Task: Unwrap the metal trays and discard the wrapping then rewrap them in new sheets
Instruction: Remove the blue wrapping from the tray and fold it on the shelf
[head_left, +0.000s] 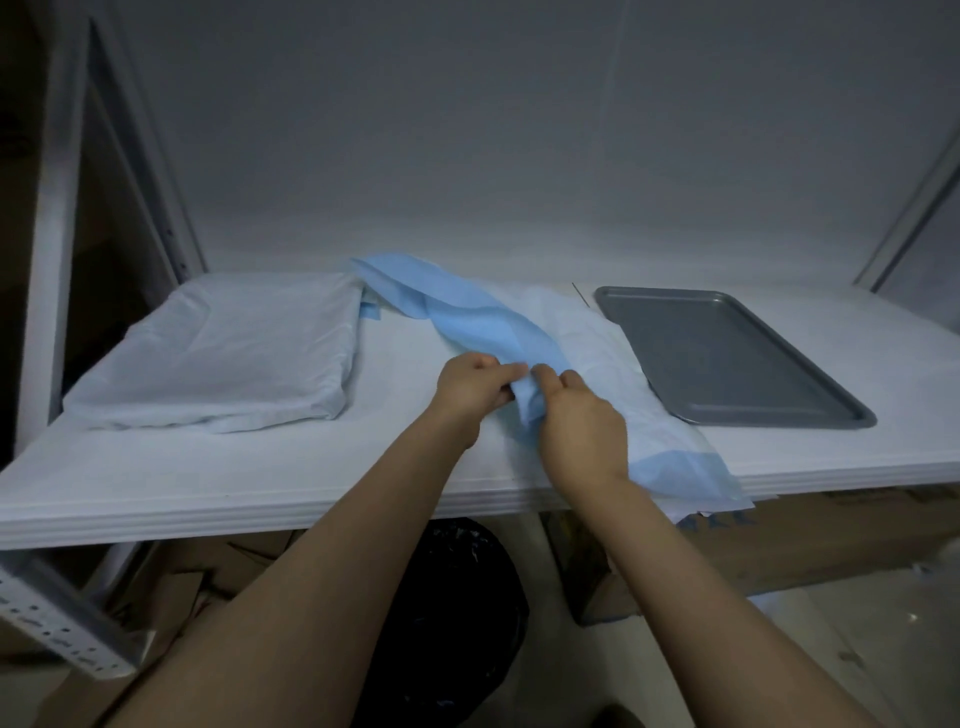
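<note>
A bare grey metal tray (727, 358) lies on the right of the white table (234, 478). A crumpled blue and white wrapping sheet (483, 317) stretches across the table's middle, its lower end hanging over the front edge. My left hand (470, 387) and my right hand (579, 421) both pinch a bunched part of this sheet, close together near the table's centre. On the left rests a flat bundle wrapped in pale white sheet (234, 353); what it holds is hidden.
A bin lined with a black bag (452, 613) stands under the table's front edge, between my forearms. Cardboard boxes (779, 545) fill the space under the table. A perforated metal rack post (62, 623) juts out at lower left. A plain wall backs the table.
</note>
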